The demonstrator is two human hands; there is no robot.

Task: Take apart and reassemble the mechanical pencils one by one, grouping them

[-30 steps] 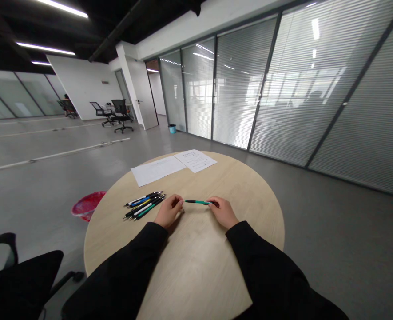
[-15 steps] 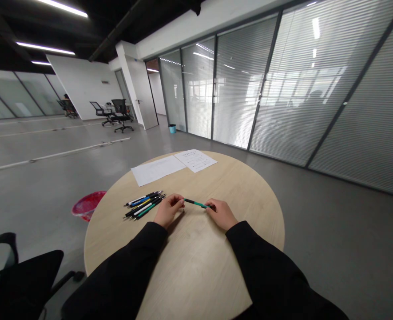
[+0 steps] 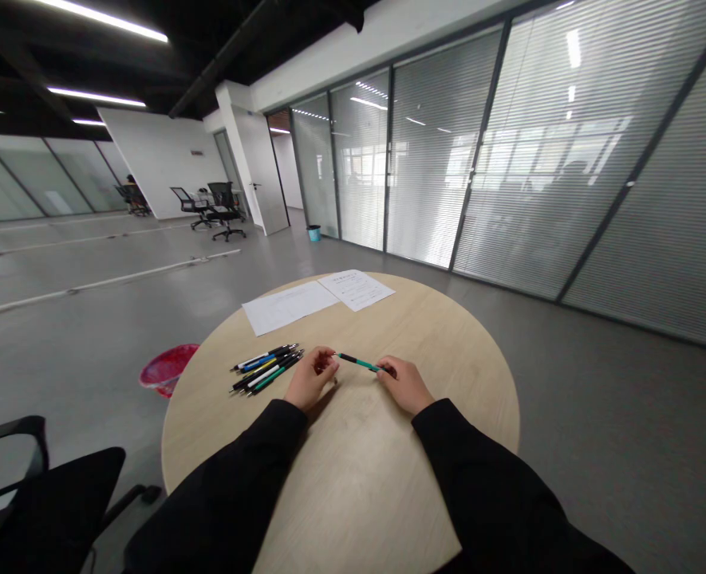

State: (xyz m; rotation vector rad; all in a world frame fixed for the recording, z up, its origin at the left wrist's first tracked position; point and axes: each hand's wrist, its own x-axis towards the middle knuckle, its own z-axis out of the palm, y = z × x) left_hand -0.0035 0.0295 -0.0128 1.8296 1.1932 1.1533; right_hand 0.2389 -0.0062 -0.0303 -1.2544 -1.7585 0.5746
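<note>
A green and black pen is held above the round wooden table between my two hands. My right hand grips its green end, fingers closed. My left hand is at the black end with its fingers curled; whether they touch the tip or hold something small is too fine to tell. Left of my left hand lies a pile of several pens, black, white, blue, yellow and green, side by side on the table.
Two printed paper sheets lie at the table's far side. On the floor to the left is a red basin, with a black chair nearer me. Farther off are a blue bin, office chairs and glass partitions.
The view has shifted a little, so everything sits slightly farther right. My left fingers have loosened somewhat around the pen's black end. My right hand still grips the pen.
</note>
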